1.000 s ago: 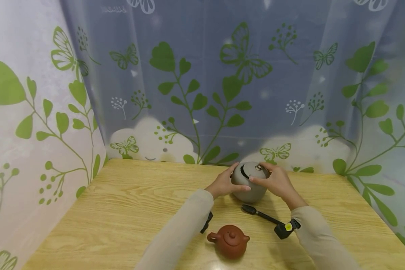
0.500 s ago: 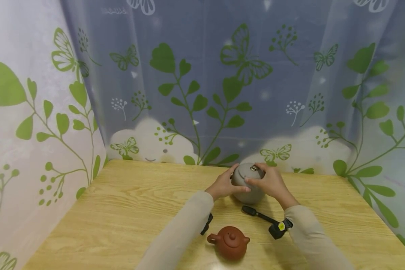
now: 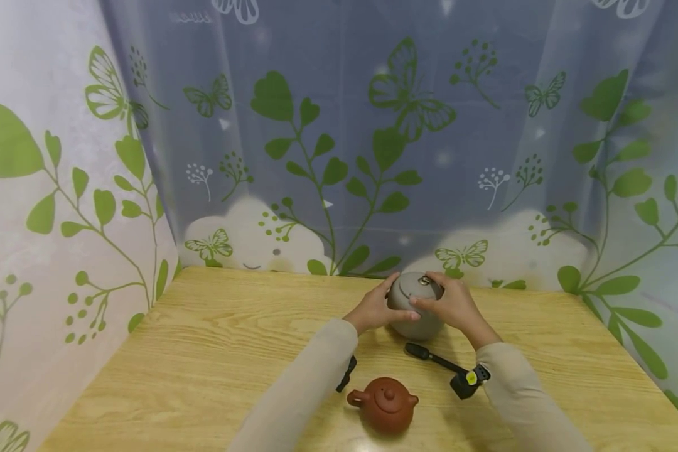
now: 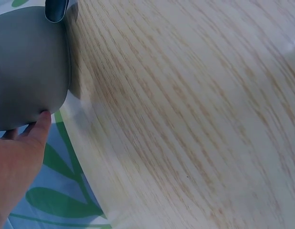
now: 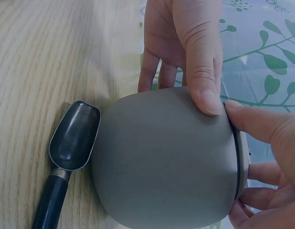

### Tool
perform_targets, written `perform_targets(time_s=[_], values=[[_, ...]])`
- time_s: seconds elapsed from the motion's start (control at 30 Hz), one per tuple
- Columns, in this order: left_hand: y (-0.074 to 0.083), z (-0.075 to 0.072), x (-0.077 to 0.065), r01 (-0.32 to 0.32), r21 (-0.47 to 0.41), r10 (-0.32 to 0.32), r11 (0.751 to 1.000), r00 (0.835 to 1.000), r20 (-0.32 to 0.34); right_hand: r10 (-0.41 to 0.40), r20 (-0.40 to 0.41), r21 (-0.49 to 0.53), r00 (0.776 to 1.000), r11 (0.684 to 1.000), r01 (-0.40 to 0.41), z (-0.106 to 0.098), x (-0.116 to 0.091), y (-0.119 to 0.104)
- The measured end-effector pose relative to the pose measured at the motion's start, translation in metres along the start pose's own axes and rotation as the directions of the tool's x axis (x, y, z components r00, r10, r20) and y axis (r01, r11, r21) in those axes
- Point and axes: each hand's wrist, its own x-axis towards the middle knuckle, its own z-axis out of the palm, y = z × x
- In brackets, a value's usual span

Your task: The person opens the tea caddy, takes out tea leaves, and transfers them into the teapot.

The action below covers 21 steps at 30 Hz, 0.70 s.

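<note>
A round grey jar [image 3: 417, 329] stands near the back of the table, its lid [image 3: 411, 285] lying on top with a small metal ring. From the left, my left hand [image 3: 373, 309] grips the jar's body, thumb across the front. My right hand [image 3: 456, 307] holds the lid by its edge; in the right wrist view, thumb and fingers pinch the rim, above a thin dark seam. A black-handled scoop [image 5: 75, 136] lies close beside the jar. In the left wrist view, the jar's wall [image 4: 28, 62] and part of my left hand show at the left edge.
A reddish-brown teapot [image 3: 388, 411] sits nearer the front of the wooden table [image 3: 231, 351], between my forearms. Behind the jar hangs a patterned curtain [image 3: 339, 157], with more printed cloth at both sides.
One second ago the lid was shifted right, showing a dark gap at the jar's mouth. My right hand has moved it left and the gap has closed. Little differs since half a second ago.
</note>
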Motion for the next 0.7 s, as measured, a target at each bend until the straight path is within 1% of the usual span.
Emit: perform_targets(time_s=[0.27,0.5,0.6,0.7], values=[[-0.002,0.001,0.002,0.001,0.012,-0.001,1.0,1.0,-0.002,-0.01,-0.002,0.0,1.0,1.0,0.01,0.0,-0.002,0.001],[-0.003,-0.001,0.001,-0.005,0.016,0.005,1.0,1.0,-0.005,-0.028,-0.007,0.006,1.0,1.0,0.028,0.002,-0.001,0.001],[-0.003,-0.005,0.0,-0.008,0.033,0.008,0.999,1.0,0.011,-0.048,0.0,0.007,0.999,0.999,0.048,0.001,-0.003,0.003],[-0.006,-0.013,-0.002,-0.022,0.084,0.019,0.996,0.999,0.03,-0.04,0.014,0.018,0.999,0.999,0.039,-0.004,-0.006,0.006]])
